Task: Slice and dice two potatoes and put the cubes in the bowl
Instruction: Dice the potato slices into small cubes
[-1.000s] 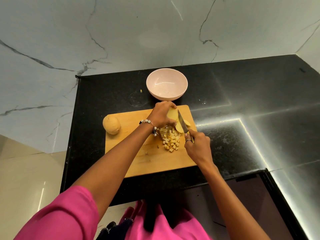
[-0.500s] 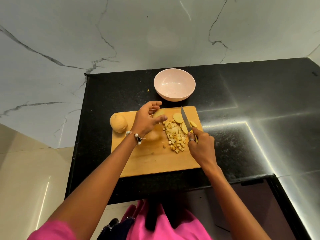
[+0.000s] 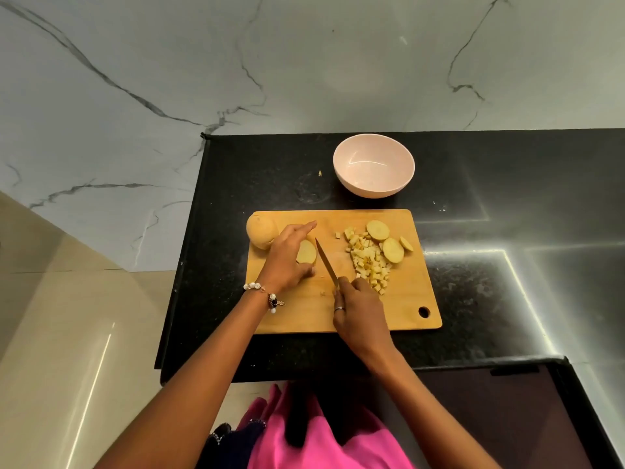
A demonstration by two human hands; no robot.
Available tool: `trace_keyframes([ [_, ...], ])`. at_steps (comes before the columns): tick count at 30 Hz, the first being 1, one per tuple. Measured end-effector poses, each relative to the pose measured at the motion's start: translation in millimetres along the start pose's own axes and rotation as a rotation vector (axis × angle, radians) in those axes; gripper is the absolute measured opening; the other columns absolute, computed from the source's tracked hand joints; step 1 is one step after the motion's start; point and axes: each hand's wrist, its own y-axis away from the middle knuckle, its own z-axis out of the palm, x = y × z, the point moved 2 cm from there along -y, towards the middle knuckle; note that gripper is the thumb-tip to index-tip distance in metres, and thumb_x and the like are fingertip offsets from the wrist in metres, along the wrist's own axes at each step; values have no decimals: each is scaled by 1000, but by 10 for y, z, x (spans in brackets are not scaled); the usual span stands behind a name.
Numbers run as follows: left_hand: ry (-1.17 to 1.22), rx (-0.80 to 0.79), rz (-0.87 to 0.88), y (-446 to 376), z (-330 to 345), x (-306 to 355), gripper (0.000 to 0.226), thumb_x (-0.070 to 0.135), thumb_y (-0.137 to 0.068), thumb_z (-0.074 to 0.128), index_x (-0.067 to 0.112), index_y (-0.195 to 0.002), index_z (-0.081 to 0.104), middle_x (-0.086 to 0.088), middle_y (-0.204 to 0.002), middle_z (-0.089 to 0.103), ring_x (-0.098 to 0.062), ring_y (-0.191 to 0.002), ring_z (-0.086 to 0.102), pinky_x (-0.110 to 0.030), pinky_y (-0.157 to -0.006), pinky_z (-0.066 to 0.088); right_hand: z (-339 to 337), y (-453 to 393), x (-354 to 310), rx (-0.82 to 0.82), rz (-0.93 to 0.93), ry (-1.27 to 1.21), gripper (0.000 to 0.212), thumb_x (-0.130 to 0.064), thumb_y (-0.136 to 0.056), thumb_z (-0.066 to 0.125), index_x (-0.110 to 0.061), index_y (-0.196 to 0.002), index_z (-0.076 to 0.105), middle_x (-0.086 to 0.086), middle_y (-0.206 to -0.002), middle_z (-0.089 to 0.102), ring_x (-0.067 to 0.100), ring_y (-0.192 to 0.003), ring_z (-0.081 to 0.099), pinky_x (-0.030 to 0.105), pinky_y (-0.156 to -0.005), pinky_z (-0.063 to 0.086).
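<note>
- bench [image 3: 507, 282]: black, glossy stone, white marble-look wall behind it, pale tiled floor to the left.
- cutting board [image 3: 406, 299]: wooden, flat on the bench in front of the person, hanging hole at its near right corner.
- bowl [image 3: 373, 184]: pale pink, upright on the bench just behind the board, apart from it. No cubes inside.
- left hand [image 3: 287, 257]: on the left part of the board, fingers stretched forward, thumb side down by the board, holding the potato slice in place. Beaded bracelet [image 3: 265, 292] on the wrist.
- right hand [image 3: 360, 314]: curled round the knife handle, ring on one finger, over the board's near middle.
- whole potato [image 3: 259, 235]: unpeeled-looking, at the board's far left edge, partly overhanging it, touching or just behind the left hand; can't tell which.
- knife [image 3: 326, 265]: blade runs diagonally away from the right hand, tip just right of the held slice. Can't tell if the edge touches the board.
- potato slice [image 3: 306, 252]: flat piece under the left hand's fingers, cut face up.
- diced cubes [image 3: 368, 262]: loose pile on the right half of the board, well right of the knife.
- round slices [image 3: 389, 243]: three, lying flat at the far right of the pile, touching or overlapping its edge.
- stray potato bit [image 3: 320, 172]: on the bench left of the bowl.
</note>
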Motion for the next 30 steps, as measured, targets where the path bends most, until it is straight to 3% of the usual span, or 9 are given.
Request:
trace_keyframes([
  [4, 14, 5, 2, 49, -18, -35, 88, 8, -67, 81, 17, -142, 37, -2, -142, 41, -15, -130, 37, -3, -95, 16, 44, -118, -7, 30, 113, 101, 34, -15, -95, 43, -4, -126, 51, 19, -115, 48, 37, -88, 55, 32, -66, 36],
  [7, 15, 38, -4, 83, -32, -53, 84, 11, -70, 80, 14, -142, 38, -5, -142, 42, -16, -131, 37, -3, -94, 14, -72, -176, 79, 74, 187, 78, 26, -13, -94, 45, -2, -116, 55, 17, -108, 49, 35, -86, 54, 28, -65, 31],
  [13, -4, 91, -8, 128, 22, -49, 73, 16, -78, 75, 10, -141, 39, -7, -141, 45, -19, -131, 39, -16, -104, 21, -119, 74, 138, 85, 61, -59, 35, -17, -96, 49, -4, -128, 55, 10, -99, 50, 24, -79, 51, 26, -66, 35],
  [19, 74, 188, -56, 170, 128, -77, 72, 13, -79, 72, 9, -142, 36, -4, -134, 52, -17, -126, 42, -18, -102, 24, 42, 395, 26, 27, 8, -39, 39, -25, -93, 43, -6, -124, 57, 10, -97, 51, 30, -72, 56, 42, -57, 49],
  [23, 111, 210, -64, 168, 166, -102, 75, 11, -78, 72, 8, -142, 35, -4, -131, 54, -18, -125, 43, -22, -102, 26, 40, 529, 75, 35, 39, 57, 30, -19, -92, 53, -6, -118, 59, 8, -90, 50, 31, -60, 54, 35, -44, 40],
  [26, 103, 211, -50, 171, 186, -92, 75, 9, -77, 72, 9, -142, 35, -6, -132, 53, -18, -124, 43, -17, -99, 23, -28, 467, 187, 61, 117, 95, 30, -13, -90, 56, -3, -118, 59, 14, -93, 53, 37, -63, 56, 37, -46, 41],
  [30, 97, 211, -20, 181, 188, -64, 75, 8, -77, 72, 10, -143, 35, -6, -132, 53, -18, -123, 45, -25, -103, 29, -116, 379, 247, 86, 192, 102, 32, -14, -92, 52, -2, -122, 57, 16, -101, 53, 37, -71, 56, 39, -53, 45],
])
